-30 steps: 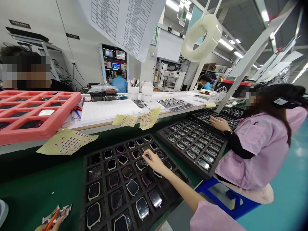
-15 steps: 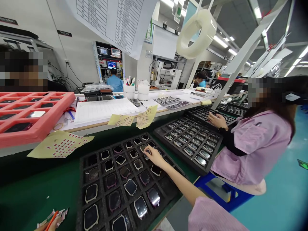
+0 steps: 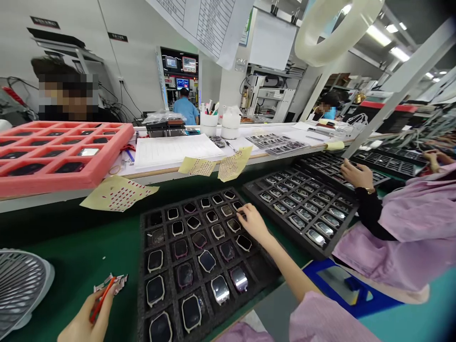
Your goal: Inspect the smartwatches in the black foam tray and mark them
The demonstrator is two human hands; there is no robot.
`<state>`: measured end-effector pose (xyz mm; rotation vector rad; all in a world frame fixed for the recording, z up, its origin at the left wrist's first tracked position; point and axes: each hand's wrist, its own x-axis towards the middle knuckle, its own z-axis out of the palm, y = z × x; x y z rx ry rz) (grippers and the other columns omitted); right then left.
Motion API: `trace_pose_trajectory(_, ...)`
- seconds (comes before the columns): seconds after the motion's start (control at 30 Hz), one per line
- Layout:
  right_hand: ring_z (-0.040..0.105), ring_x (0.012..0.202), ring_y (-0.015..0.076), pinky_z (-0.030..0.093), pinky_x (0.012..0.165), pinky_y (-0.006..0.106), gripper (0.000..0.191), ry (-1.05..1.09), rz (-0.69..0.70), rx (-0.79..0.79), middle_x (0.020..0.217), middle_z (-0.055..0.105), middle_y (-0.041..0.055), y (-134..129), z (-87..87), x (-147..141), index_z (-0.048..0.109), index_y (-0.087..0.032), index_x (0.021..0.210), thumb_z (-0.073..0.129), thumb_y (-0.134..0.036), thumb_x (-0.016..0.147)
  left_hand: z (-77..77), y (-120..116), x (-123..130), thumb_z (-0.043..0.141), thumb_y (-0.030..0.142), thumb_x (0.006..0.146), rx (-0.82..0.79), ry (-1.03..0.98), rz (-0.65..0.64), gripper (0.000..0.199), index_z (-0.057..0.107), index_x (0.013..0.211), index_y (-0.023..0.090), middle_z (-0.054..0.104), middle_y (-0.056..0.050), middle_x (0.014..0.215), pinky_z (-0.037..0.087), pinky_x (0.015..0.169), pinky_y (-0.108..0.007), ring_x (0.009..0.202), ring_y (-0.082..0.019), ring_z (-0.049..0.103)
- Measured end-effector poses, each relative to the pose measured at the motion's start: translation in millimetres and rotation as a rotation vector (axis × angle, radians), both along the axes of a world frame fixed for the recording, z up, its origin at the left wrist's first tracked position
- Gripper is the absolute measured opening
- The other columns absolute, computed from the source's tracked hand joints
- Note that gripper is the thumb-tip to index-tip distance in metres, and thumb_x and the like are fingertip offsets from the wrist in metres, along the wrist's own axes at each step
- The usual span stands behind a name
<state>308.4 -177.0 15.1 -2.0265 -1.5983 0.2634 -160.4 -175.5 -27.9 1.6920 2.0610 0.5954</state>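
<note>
My left hand [image 3: 89, 316] is closed around a slim orange-red stick-like tool [image 3: 102, 300] at the lower left. By its fingertips are several small silver and pinkish pieces [image 3: 121, 281]; whether they are held or lie on the mat I cannot tell. A black foam tray [image 3: 141, 294] in front of me carries smartwatch bodies with dark screens, such as this one [image 3: 207, 261]. My right hand [image 3: 253, 222] reaches to the tray's far right, thumb and fingers bent together at a smartwatch [image 3: 237, 205] in its cell, partly covered by the fingertips.
Further right lies another black tray [image 3: 302, 232] of watch cases, beside a co-worker's hand [image 3: 358, 175]. A red foam tray [image 3: 96, 175] rests on the shelf at left, near papers [image 3: 178, 149] and dotted yellow sheets [image 3: 119, 194]. A grey fan [image 3: 24, 289] stands lower left.
My right hand has shifted from one smartwatch to another farther right in the tray. The view has turned left, bringing the fan and more of my left hand into sight.
</note>
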Motion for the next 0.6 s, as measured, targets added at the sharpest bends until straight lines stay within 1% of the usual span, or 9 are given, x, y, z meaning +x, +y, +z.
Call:
trace_pose_trajectory(0.07,0.052,0.108,0.0297,0.041,0.09,0.04,0.021,-0.028,-0.102,-0.025,0.105,0.057,0.0172,-3.8,0.4,7.2,0.059,-0.012,0.102,0.045,-0.019,0.089,8.5,-0.1,5.7,0.04,0.06,0.084,-0.092,0.024,0.018,0.045,0.056,0.105,0.024,0.066,-0.003,0.067,0.045,0.051,-0.026,0.051,-0.022,0.063)
trace_pose_trajectory(0.17,0.055,0.101,0.031,0.043,0.08,0.037,0.016,-0.007,-0.158,-0.082,0.096,0.06,0.0167,-5.3,-3.8,14.9,0.058,-0.012,0.098,0.052,-0.018,0.085,23.8,-2.7,17.8,0.038,0.058,0.085,-0.165,0.041,0.002,0.046,0.057,0.11,0.025,0.067,-0.004,0.074,0.044,0.051,-0.025,0.052,-0.021,0.062)
trace_pose_trajectory(0.27,0.059,0.088,0.027,0.042,0.072,0.033,0.012,0.075,-0.146,-0.102,0.093,0.061,0.0133,-2.6,-8.2,20.2,0.057,-0.015,0.092,0.056,-0.02,0.082,35.8,-5.5,30.3,0.041,0.053,0.084,-0.177,0.019,-0.025,0.043,0.058,0.111,0.025,0.069,-0.005,0.084,0.044,0.051,-0.024,0.058,-0.021,0.064)
trace_pose_trajectory(0.37,0.057,0.073,0.0209,0.041,0.066,0.03,0.011,0.21,-0.114,-0.08,0.08,0.058,0.0053,-0.3,-8.0,24.5,0.055,-0.018,0.087,0.058,-0.026,0.08,41.6,-8.3,42.8,0.046,0.052,0.079,-0.121,-0.071,-0.067,0.038,0.061,0.104,0.026,0.071,-0.004,0.092,0.045,0.053,-0.025,0.067,-0.024,0.066)
trace_pose_trajectory(0.43,0.053,0.066,0.0182,0.04,0.062,0.029,0.015,0.325,-0.077,-0.042,0.071,0.052,0.0007,-1.1,-5.3,22.2,0.054,-0.02,0.091,0.054,-0.032,0.083,43.8,-11.9,54.5,0.048,0.054,0.077,-0.084,-0.154,-0.134,0.037,0.063,0.096,0.026,0.07,-0.002,0.083,0.045,0.055,-0.025,0.067,-0.025,0.065)
trace_pose_trajectory(0.5,0.05,0.062,0.0165,0.04,0.058,0.029,0.024,0.435,-0.02,-0.003,0.07,0.049,-0.0007,-4.3,-1.6,10.2,0.052,-0.02,0.099,0.047,-0.039,0.086,46.8,-17.7,71.2,0.047,0.057,0.078,-0.066,-0.249,-0.235,0.04,0.063,0.092,0.023,0.064,0.0,0.067,0.042,0.054,-0.025,0.06,-0.022,0.06)
trace_pose_trajectory(0.53,0.05,0.061,0.0156,0.04,0.056,0.029,0.028,0.511,0.018,0.021,0.071,0.049,-0.0005,-7.0,0.3,-0.2,0.051,-0.02,0.102,0.045,-0.043,0.087,49.1,-21.2,81.5,0.045,0.057,0.08,-0.059,-0.295,-0.295,0.041,0.063,0.092,0.022,0.058,0.001,0.059,0.04,0.054,-0.024,0.055,-0.02,0.056)
trace_pose_trajectory(0.6,0.049,0.059,0.0135,0.04,0.053,0.028,0.033,0.724,0.117,0.062,0.075,0.05,-0.0002,-14.3,4.3,-28.5,0.049,-0.022,0.107,0.043,-0.048,0.088,55.5,-28.6,104.6,0.04,0.056,0.084,-0.052,-0.398,-0.424,0.043,0.063,0.095,0.021,0.048,0.004,0.056,0.034,0.052,-0.023,0.051,-0.015,0.047)
